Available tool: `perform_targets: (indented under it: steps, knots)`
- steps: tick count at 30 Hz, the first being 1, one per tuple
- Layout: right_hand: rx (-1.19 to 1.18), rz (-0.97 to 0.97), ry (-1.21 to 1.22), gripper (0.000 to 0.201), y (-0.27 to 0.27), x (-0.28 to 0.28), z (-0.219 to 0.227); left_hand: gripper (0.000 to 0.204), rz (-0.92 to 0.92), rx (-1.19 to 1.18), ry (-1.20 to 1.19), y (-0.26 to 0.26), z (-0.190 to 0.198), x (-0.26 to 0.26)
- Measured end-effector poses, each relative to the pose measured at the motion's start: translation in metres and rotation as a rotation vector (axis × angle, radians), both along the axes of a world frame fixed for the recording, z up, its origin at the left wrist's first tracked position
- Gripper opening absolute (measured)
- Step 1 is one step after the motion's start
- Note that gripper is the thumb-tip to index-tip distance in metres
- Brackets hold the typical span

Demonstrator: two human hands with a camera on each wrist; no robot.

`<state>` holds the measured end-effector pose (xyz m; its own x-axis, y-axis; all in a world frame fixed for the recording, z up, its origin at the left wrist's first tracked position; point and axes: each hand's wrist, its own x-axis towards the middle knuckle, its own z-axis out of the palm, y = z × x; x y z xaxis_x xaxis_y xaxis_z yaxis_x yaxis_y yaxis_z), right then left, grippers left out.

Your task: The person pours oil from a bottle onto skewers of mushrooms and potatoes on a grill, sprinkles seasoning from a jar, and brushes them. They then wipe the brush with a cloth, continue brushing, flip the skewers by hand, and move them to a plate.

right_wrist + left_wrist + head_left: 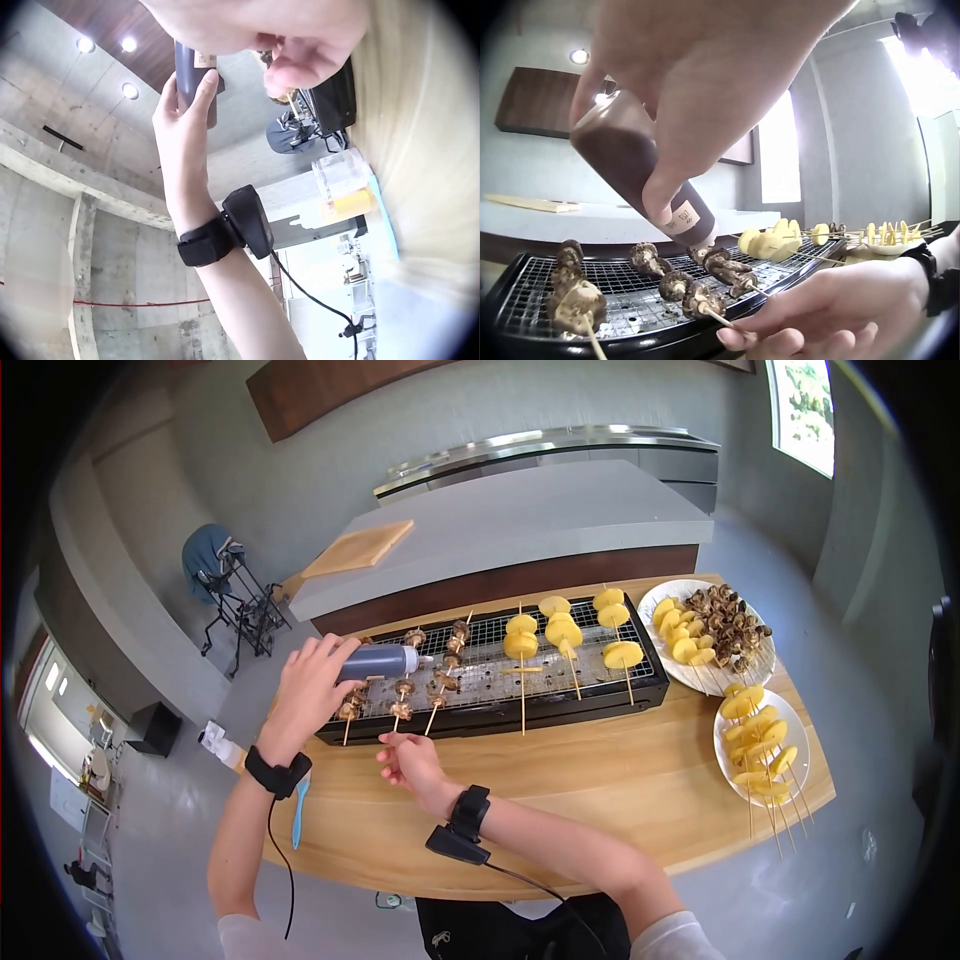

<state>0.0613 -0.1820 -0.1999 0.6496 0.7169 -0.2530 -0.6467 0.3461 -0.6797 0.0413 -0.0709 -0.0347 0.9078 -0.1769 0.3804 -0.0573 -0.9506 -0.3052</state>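
Left wrist: left fingers (pixel 587 96) grip a tilted bottle (pixel 639 169) of dark liquid (pixel 615 154).

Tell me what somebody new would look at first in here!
Probably the bottle of dark liquid, tipped over the left part of the long black grill in the left hand, while the right hand pinches a stick of brown mushrooms. Next might come the bright yellow slices, on skewers across the grill's right half and on two white plates to its right.
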Motion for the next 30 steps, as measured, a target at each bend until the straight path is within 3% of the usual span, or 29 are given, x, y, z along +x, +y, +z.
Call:
perform_targets:
  steps: [7,9,15,17,26,30]
  knots:
    - [-0.109,-0.071,0.001,0.051,-0.016,-0.01,0.02,0.051,-0.038,-0.054,-0.057,0.0,-0.003,0.025]
    - [-0.198,-0.203,0.089,0.058,-0.023,-0.013,0.027,0.052,-0.045,-0.052,-0.079,0.003,-0.007,0.04]
    - [-0.201,-0.39,0.044,0.046,-0.017,-0.001,0.006,0.053,-0.041,-0.067,-0.126,0.007,-0.023,0.073]
    - [-0.149,-0.365,0.029,0.042,-0.018,0.007,0.003,0.053,0.004,-0.094,-0.132,0.005,-0.024,0.072]
    - [-0.116,-0.35,0.069,0.031,-0.023,0.009,0.016,0.051,0.001,-0.179,-0.054,-0.01,-0.015,0.004]
    - [-0.127,-0.356,0.071,0.03,-0.027,0.008,0.024,0.051,0.002,-0.19,-0.054,-0.011,-0.013,-0.003]
